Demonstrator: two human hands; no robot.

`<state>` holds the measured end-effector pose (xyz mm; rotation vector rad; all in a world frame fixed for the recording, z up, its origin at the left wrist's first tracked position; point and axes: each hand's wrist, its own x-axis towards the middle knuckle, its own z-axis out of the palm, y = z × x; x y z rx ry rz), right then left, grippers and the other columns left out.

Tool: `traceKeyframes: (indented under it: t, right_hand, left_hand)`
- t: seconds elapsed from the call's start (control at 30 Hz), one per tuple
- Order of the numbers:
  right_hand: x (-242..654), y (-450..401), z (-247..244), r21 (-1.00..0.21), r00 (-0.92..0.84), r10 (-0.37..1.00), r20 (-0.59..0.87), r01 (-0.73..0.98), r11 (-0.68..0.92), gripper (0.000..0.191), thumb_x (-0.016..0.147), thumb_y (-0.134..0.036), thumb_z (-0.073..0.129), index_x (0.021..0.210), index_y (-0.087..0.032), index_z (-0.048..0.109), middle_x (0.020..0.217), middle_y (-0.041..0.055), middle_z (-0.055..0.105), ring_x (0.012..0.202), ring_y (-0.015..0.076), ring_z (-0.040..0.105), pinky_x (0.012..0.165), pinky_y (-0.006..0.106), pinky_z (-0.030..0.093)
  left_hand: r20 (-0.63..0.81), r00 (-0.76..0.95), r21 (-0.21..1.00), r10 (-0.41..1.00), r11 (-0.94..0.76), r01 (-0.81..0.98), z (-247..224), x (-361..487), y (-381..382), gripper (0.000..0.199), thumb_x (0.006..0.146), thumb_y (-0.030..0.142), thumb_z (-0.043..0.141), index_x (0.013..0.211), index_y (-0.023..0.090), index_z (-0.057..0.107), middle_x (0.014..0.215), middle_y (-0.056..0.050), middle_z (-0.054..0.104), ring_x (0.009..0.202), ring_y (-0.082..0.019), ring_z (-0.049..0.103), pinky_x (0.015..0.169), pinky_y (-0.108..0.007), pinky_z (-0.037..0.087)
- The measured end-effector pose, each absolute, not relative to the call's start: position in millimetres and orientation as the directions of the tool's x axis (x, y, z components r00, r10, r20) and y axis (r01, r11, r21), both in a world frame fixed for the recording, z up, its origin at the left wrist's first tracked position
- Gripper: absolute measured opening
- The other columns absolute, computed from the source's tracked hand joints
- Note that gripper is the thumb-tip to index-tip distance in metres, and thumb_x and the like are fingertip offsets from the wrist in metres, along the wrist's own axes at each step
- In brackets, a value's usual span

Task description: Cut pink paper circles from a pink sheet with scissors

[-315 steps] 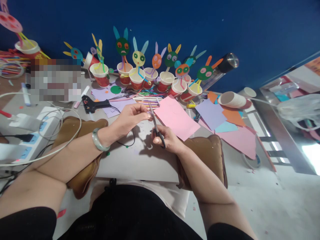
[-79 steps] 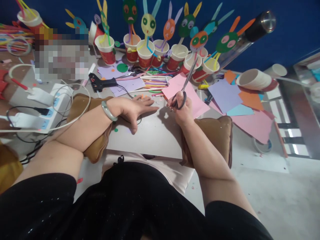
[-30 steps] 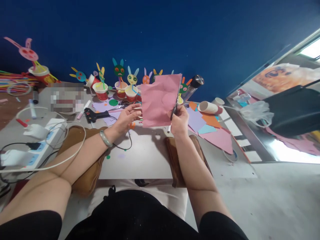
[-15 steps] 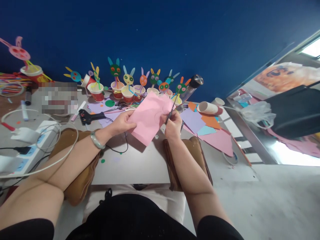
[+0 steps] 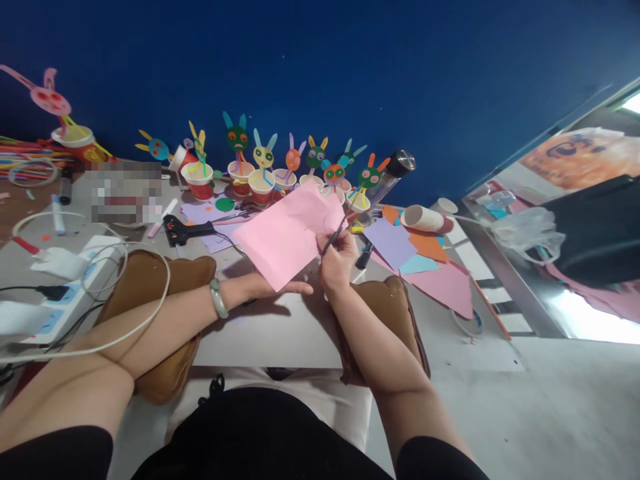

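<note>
A sheet of pink paper [image 5: 283, 233] is held up tilted over the table, with a curved line faintly visible near its right end. My right hand [image 5: 338, 268] is closed on dark scissors [image 5: 336, 235], whose blades point up at the sheet's right edge; its fingertips also touch the paper. Beneath the lower edge of the sheet, my left hand [image 5: 260, 285] lies stretched out, thumb toward the right. The paper hides part of its fingers, and it does not grip the sheet.
Paper cups [image 5: 261, 188] with rabbit faces line the blue wall. A black glue gun [image 5: 187, 231] and a power strip [image 5: 75, 287] lie left. Purple paper [image 5: 390, 243], a cup stack [image 5: 423, 218] and a flask [image 5: 395, 170] are right. Brown cushions [image 5: 385, 320] lie under both forearms.
My left hand has let go of the paper's left edge and moved down and right, under the sheet. My right hand keeps the scissors at the right edge. The view has shifted slightly.
</note>
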<state>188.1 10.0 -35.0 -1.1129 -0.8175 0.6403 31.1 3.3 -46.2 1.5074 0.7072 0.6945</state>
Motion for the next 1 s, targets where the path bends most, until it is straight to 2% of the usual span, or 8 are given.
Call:
traceKeyframes:
  t: [0.13,0.27,0.43,0.57,0.67,0.8,0.87,1.0]
  right_hand:
    - [176.9,-1.2,-37.2,-0.946,0.444,0.84,0.312,0.057,0.32,0.032,0.069,-0.028,0.075,0.071,-0.022,0.043,0.065,-0.0075,0.049,0.059,0.0084,0.046,0.059,0.023,0.043]
    - [175.8,-2.6,-39.6,-0.954,0.42,0.863,0.28,0.019,0.3,0.036,0.071,-0.033,0.077,0.074,-0.023,0.043,0.069,-0.0067,0.051,0.061,0.0095,0.049,0.06,0.025,0.046]
    - [183.3,3.7,-38.2,-0.955,0.451,0.856,0.255,-0.024,0.297,0.036,0.071,-0.037,0.078,0.076,-0.022,0.045,0.071,-0.0058,0.052,0.064,0.01,0.053,0.063,0.026,0.049]
    - [188.2,7.3,-35.8,-0.955,0.473,0.85,0.23,-0.059,0.291,0.033,0.069,-0.036,0.078,0.075,-0.022,0.048,0.075,-0.0048,0.054,0.064,0.0088,0.052,0.061,0.024,0.047]
    - [187.8,7.9,-35.3,-0.952,0.442,0.876,0.195,-0.129,0.277,0.036,0.064,-0.033,0.08,0.072,-0.021,0.048,0.068,-0.0067,0.05,0.055,0.0069,0.047,0.054,0.023,0.043]
    - [182.4,5.4,-35.4,-0.947,0.371,0.907,0.198,-0.165,0.275,0.04,0.061,-0.031,0.083,0.068,-0.022,0.045,0.062,-0.0085,0.048,0.051,0.0068,0.047,0.051,0.023,0.042]
    - [178.4,2.6,-35.8,-0.954,0.362,0.909,0.207,-0.132,0.27,0.04,0.062,-0.031,0.084,0.069,-0.022,0.045,0.062,-0.0083,0.049,0.052,0.0073,0.048,0.051,0.023,0.043]
    - [171.7,-4.4,-36.6,-0.96,0.322,0.918,0.231,-0.078,0.269,0.04,0.064,-0.031,0.084,0.07,-0.022,0.045,0.065,-0.0072,0.054,0.053,0.0082,0.051,0.053,0.025,0.047]
  left_hand:
    - [-0.114,0.429,0.993,0.896,0.096,0.063,-41.5,31.1,1.6,0.039,0.067,0.054,0.08,0.09,0.024,0.071,0.105,-0.009,0.075,0.114,-0.031,0.062,0.108,-0.05,0.045]
    - [-0.161,0.267,0.987,0.95,0.153,0.048,-25.8,19.5,8.3,0.049,0.084,0.062,0.061,0.107,0.019,0.069,0.124,-0.013,0.069,0.131,-0.033,0.053,0.118,-0.05,0.035]
    - [0.015,-0.007,0.999,1.0,-0.015,-0.029,-11.7,3.7,24.0,0.027,0.083,0.043,0.064,0.093,0.019,0.067,0.118,-0.009,0.07,0.129,-0.028,0.052,0.119,-0.038,0.034]
    - [0.044,0.015,0.999,0.999,-0.043,-0.006,-7.3,-8.4,35.9,0.017,0.081,0.036,0.061,0.076,0.02,0.06,0.092,-0.006,0.069,0.106,-0.025,0.06,0.1,-0.034,0.048]
    - [0.026,0.005,0.998,1.0,-0.026,0.056,-2.0,-13.1,38.6,0.018,0.078,0.033,0.063,0.068,0.02,0.055,0.08,-0.004,0.066,0.099,-0.025,0.06,0.093,-0.033,0.05]
    - [0.114,-0.027,0.993,0.993,-0.114,-0.009,3.4,-8.3,35.0,0.021,0.078,0.039,0.065,0.077,0.019,0.061,0.083,-0.005,0.069,0.103,-0.025,0.062,0.098,-0.036,0.05]
    - [0.141,0.048,0.99,0.989,-0.139,-0.035,2.2,-3.1,30.1,0.03,0.076,0.046,0.071,0.084,0.018,0.065,0.091,-0.007,0.072,0.106,-0.026,0.063,0.1,-0.038,0.05]
    - [0.01,0.26,0.988,0.965,-0.05,0.145,-7.1,4.9,17.8,0.034,0.063,0.045,0.084,0.078,0.018,0.07,0.085,-0.007,0.073,0.096,-0.027,0.067,0.088,-0.037,0.054]
